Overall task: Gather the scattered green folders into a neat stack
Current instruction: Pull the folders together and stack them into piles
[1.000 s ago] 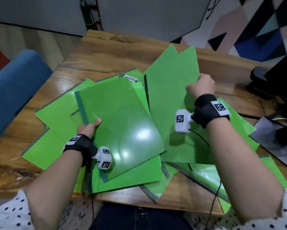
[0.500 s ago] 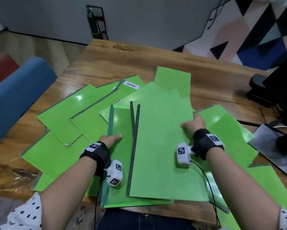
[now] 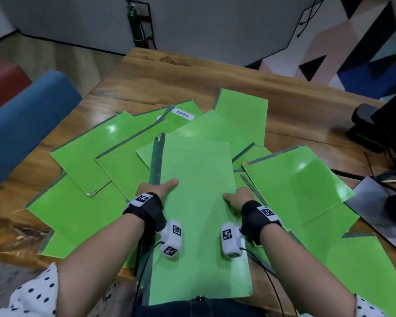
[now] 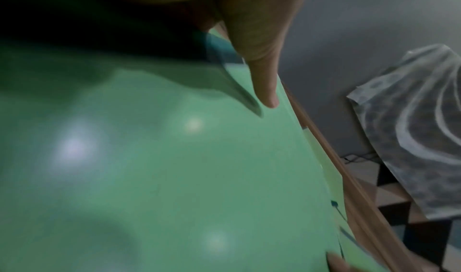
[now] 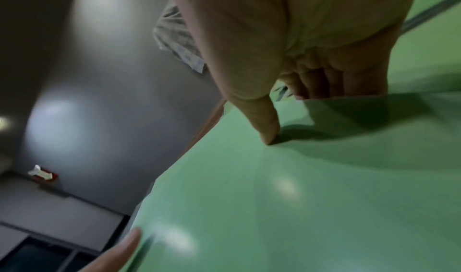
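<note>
The step in hand appears to be squaring a small bundle of green folders between the two hands before more are added. To do it well, keep both sides gripped evenly, bring the dark spines on the left into line, seat the near edge flush, and lay the bundle flat on the desk (image 3: 192, 72) as the base for the stack. At the far left, loose folders (image 3: 82, 156) lie fanned and overlapping on the wood, one carrying a white "ADMIN" label (image 3: 182, 114). The left hand (image 3: 157, 187) holds the left edge of the held bundle (image 3: 197, 191) at its spines: the thumb lies extended on the top cover, and the fingers, hidden in the head view, appear to wrap under the edge. The left wrist view shows that thumb pressed flat near the cover's edge. The bundle sits centred in front of the person, upright in the view, its near end projecting past the desk edge toward the lap. The right hand (image 3: 238, 197) grips the opposite edge likewise; the right wrist view shows its thumb (image 5: 262, 118) on top and the fingers (image 5: 321, 83) curled beneath the cover. Further right, more scattered folders (image 3: 295, 184) lie at angles, reaching toward a grey sheet (image 3: 375, 213) at the desk's right edge. Judged from this layout, most folders are not yet gathered.
</note>
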